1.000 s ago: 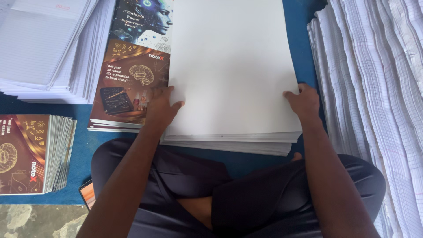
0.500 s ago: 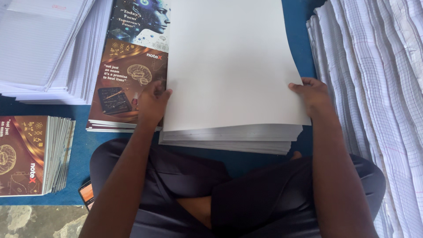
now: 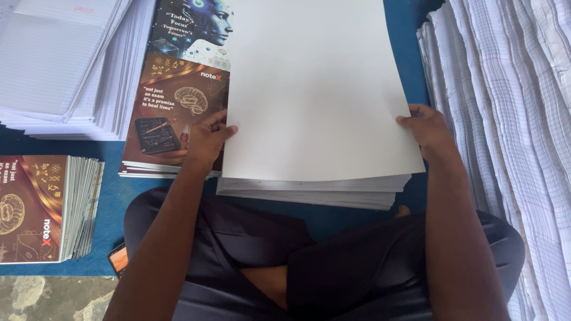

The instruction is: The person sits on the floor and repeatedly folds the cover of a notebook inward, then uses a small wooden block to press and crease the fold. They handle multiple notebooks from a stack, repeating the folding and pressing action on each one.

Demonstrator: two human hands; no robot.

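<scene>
1. I count one stack of blank white sheets (image 3: 315, 95), centred in front of my crossed legs, on the blue floor mat (image 3: 113, 196).
2. Two stacks of printed covers: one (image 3: 172, 113) touching the blank stack's left side, one (image 3: 35, 208) far left.
3. Left hand (image 3: 208, 139): fingers curled, gripping the blank stack's left edge.
4. Right hand (image 3: 429, 128): fingers curled, gripping its right edge.
</scene>
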